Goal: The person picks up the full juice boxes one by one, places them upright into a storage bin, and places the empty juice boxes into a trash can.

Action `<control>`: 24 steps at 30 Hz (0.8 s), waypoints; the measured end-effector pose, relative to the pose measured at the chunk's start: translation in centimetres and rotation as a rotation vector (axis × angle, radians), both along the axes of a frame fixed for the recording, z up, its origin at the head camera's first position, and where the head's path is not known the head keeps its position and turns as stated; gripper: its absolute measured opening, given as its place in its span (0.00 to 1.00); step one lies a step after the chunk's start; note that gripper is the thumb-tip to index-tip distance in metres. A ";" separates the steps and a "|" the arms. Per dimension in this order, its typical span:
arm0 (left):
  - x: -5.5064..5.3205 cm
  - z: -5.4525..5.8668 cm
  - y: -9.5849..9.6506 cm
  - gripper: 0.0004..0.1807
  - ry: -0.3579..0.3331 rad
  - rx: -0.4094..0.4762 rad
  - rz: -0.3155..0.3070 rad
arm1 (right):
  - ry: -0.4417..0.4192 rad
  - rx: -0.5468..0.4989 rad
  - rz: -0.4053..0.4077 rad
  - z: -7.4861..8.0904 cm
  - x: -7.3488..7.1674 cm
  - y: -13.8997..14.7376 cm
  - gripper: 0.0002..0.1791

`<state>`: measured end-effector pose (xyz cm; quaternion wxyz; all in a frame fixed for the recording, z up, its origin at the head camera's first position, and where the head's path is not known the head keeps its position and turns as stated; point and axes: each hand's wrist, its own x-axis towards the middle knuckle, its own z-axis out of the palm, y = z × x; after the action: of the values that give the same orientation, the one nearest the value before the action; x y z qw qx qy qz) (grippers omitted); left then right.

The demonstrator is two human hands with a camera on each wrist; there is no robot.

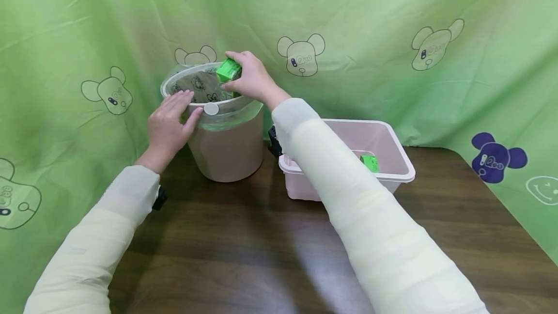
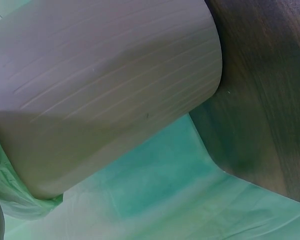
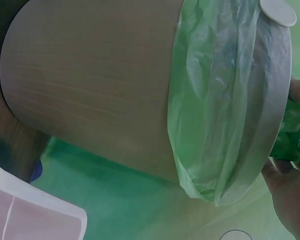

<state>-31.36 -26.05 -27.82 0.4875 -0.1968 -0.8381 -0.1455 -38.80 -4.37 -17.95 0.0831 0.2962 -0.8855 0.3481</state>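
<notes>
My right hand [image 1: 254, 77] holds a small green box [image 1: 228, 70] over the right side of a trash bin's opening, thumb and fingers on either side of it. In the right wrist view the green box [image 3: 293, 132] shows pale lettering, partly hidden by the fingers. The pinkish trash bin [image 1: 228, 151] stands upright, with a translucent green bag [image 1: 235, 119] folded over its rim. At the bin's near left rim, my left hand [image 1: 169, 122] grips the edge, fingers over the top and thumb outside, beside a round white tab [image 1: 211, 108].
A pink rectangular tub [image 1: 394, 151] sits right of the bin on the dark wooden table [image 1: 209, 251]. Inside it lies another green box [image 1: 370, 163]; my right forearm hides part of the tub. Green curtain [image 1: 366, 8] with cartoon bear heads surrounds the back and sides.
</notes>
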 end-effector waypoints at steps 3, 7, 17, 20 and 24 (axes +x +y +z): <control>0.0 -0.1 0.0 0.24 0.002 0.005 -0.001 | 0.001 0.015 -0.003 -0.1 0.1 -0.1 0.45; 0.1 -0.1 0.1 0.24 -0.001 0.007 -0.002 | 0.005 0.032 -0.009 0.0 0.2 -0.3 0.44; 0.1 0.0 0.3 0.24 -0.009 0.004 -0.001 | 0.008 0.076 -0.015 0.1 0.3 -0.3 0.42; 0.1 0.0 0.3 0.24 -0.010 0.004 -0.002 | 0.002 0.073 -0.011 0.0 0.2 -0.4 0.42; 0.1 0.0 0.3 0.24 -0.002 0.003 -0.004 | -0.001 0.071 -0.008 -0.1 0.2 -0.4 0.42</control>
<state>-31.27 -25.80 -27.83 0.4866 -0.1975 -0.8380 -0.1481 -38.57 -4.81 -18.01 0.0735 0.2954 -0.8985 0.3162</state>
